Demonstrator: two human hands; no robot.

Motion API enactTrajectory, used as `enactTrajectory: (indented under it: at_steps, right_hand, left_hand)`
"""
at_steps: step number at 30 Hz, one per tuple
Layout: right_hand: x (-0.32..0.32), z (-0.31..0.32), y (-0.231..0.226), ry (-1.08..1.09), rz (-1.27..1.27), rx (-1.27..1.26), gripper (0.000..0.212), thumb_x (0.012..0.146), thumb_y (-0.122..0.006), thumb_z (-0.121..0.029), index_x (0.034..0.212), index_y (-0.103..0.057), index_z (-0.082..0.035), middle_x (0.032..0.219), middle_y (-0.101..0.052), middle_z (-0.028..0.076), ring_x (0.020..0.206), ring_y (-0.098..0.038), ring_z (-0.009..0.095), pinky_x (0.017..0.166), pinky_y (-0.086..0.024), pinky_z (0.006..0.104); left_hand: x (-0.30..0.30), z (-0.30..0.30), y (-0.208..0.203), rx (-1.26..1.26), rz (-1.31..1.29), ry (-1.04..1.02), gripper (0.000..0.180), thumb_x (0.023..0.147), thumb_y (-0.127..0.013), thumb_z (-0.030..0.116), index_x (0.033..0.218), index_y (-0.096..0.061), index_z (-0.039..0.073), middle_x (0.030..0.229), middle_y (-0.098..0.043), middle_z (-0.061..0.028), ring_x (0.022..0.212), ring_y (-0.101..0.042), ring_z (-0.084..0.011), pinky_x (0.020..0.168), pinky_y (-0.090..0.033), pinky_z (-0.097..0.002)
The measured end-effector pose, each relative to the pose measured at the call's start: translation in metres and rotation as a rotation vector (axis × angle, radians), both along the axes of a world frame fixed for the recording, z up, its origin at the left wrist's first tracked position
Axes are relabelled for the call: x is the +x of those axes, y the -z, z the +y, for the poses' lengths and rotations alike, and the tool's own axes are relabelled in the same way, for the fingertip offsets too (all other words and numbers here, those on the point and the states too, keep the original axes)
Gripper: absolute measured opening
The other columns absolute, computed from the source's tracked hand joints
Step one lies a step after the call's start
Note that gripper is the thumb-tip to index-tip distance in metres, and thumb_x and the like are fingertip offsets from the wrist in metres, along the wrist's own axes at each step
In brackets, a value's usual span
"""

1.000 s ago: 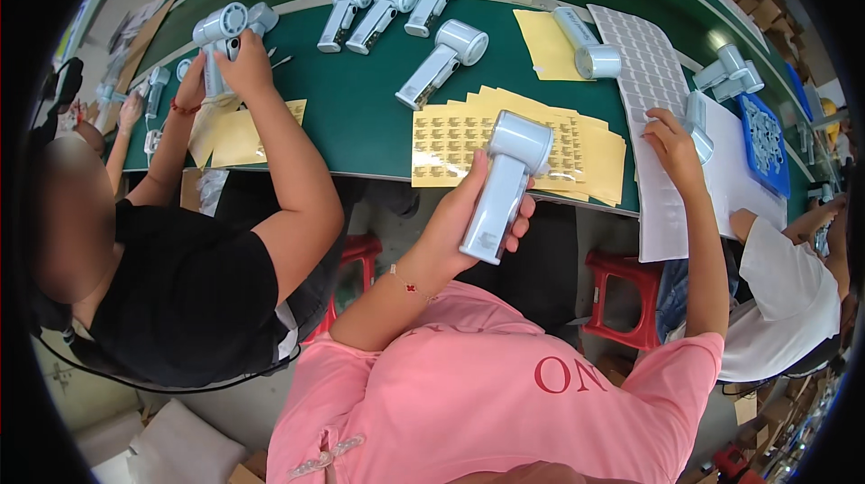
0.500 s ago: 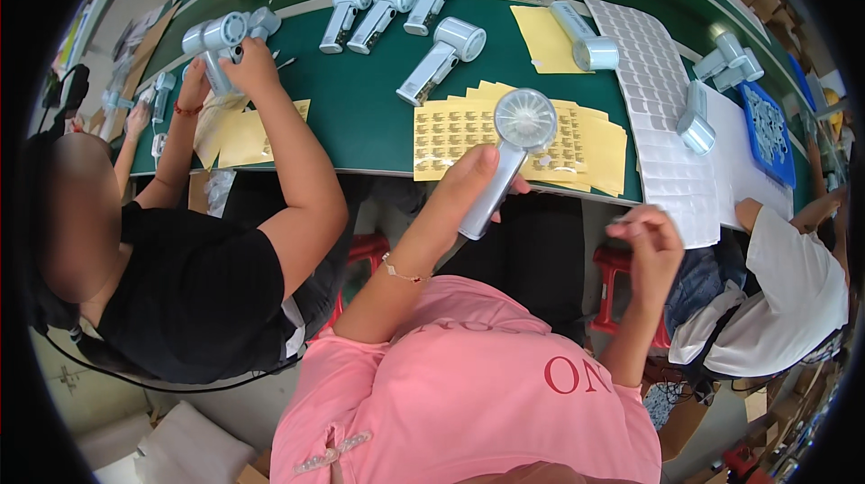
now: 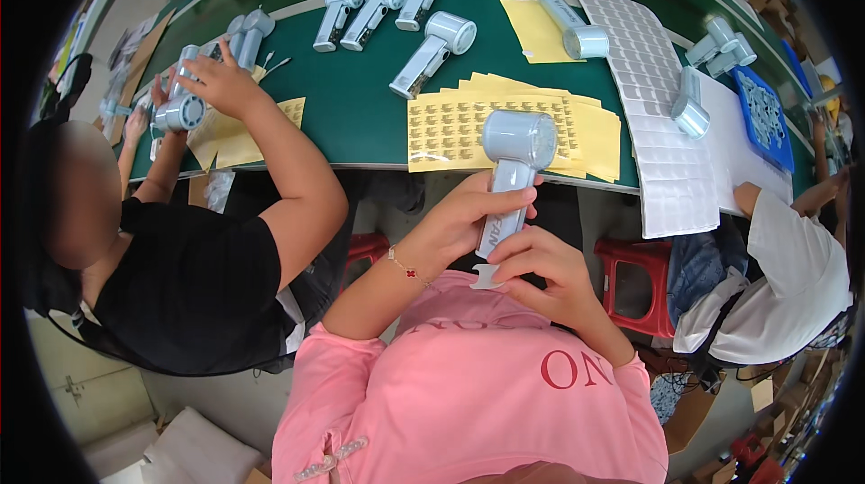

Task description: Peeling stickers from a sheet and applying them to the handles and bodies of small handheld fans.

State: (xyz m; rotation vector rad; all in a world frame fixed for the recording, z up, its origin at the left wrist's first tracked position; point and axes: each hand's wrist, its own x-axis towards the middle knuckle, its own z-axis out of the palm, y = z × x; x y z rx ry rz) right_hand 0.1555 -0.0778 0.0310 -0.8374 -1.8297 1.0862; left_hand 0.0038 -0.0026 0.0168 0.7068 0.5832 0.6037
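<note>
A pale blue handheld fan (image 3: 516, 143) is upright in front of me, its round head at the top and its handle pointing down toward my chest. My left hand (image 3: 464, 214) is closed around the handle, thumb across the front. Just below the handle's lower end, my right hand (image 3: 551, 272) pinches a small whitish flat piece (image 3: 487, 277) with a curved notch. The right fingers are close to the handle; I cannot tell whether they touch it. Behind the fan, yellow sticker sheets (image 3: 441, 137) with rows of small printed labels lie on the green table (image 3: 360, 114).
Several like fans (image 3: 432, 56) lie farther back on the table. To the right are a long whitish sheet (image 3: 631, 87) and a blue tray (image 3: 766, 123) of small parts. A person in black (image 3: 198, 277) handles a fan at left; another in white (image 3: 775, 295) sits at right.
The fan has turned, so its head now faces right and its handle is more upright. My right hand has come in from the right to the handle's lower end, with the whitish piece now showing.
</note>
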Motion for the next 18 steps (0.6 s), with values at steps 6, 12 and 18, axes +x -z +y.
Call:
enactTrajectory:
  at_steps: [6, 12, 18]
  right_hand:
    - [0.002, -0.002, 0.004, 0.157, 0.543, -0.195, 0.011, 0.075, -0.061, 0.01, 0.085, -0.06, 0.005, 0.095, -0.052, 0.011, 0.075, -0.057, 0.016, 0.057, -0.052, 0.0247]
    - [0.002, -0.013, 0.003, 0.313, 0.595, -0.203, 0.013, 0.078, -0.059, 0.011, 0.09, -0.058, 0.007, 0.087, -0.055, 0.014, 0.066, -0.06, 0.017, 0.057, -0.052, 0.0249]
    - [-0.004, -0.014, -0.009, 0.451, 0.363, -0.195, 0.015, 0.078, -0.059, 0.011, 0.092, -0.059, 0.007, 0.089, -0.056, 0.012, 0.07, -0.061, 0.015, 0.062, -0.053, 0.0227]
  left_hand:
    - [0.004, 0.0, 0.003, -0.117, -0.187, -0.045, 0.049, 0.093, -0.04, 0.042, 0.113, -0.049, -0.001, 0.106, -0.056, -0.0153, 0.098, -0.057, -0.0211, 0.084, -0.048, -0.0359]
    - [0.018, 0.001, -0.001, -0.089, -0.096, -0.301, 0.043, 0.091, -0.042, 0.042, 0.104, -0.051, 0.002, 0.082, -0.058, -0.0096, 0.064, -0.06, -0.0185, 0.052, -0.051, -0.0279]
    - [0.032, 0.007, -0.006, -0.09, -0.132, -0.356, 0.041, 0.089, -0.046, 0.042, 0.103, -0.051, 0.004, 0.078, -0.057, -0.006, 0.061, -0.056, -0.0137, 0.046, -0.043, -0.0222]
